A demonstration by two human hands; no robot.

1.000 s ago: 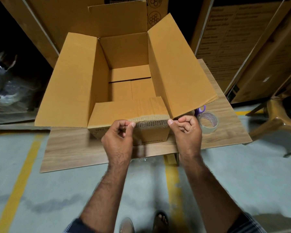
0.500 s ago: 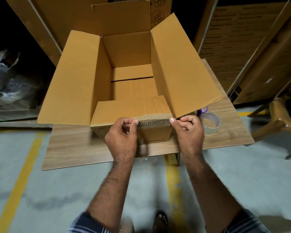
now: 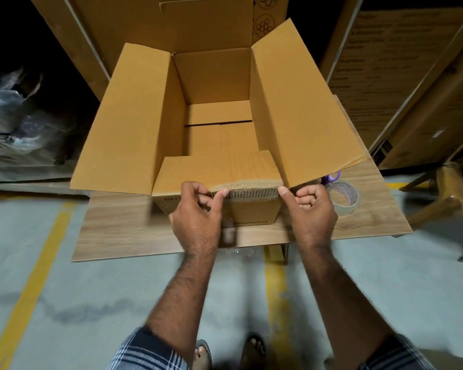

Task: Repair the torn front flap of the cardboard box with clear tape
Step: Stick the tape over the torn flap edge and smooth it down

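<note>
Two hands, left hand [image 3: 198,209] and right hand [image 3: 309,209], pinch the torn front flap [image 3: 225,173] of one cardboard box [image 3: 217,116] on the desk [image 3: 123,231]; one tape roll [image 3: 344,197] sits right.

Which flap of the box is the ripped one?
The front flap, nearest the person, folded inward. Its fold edge shows rough, bare corrugation between the left hand and right hand. The other three flaps have clean edges.
</note>
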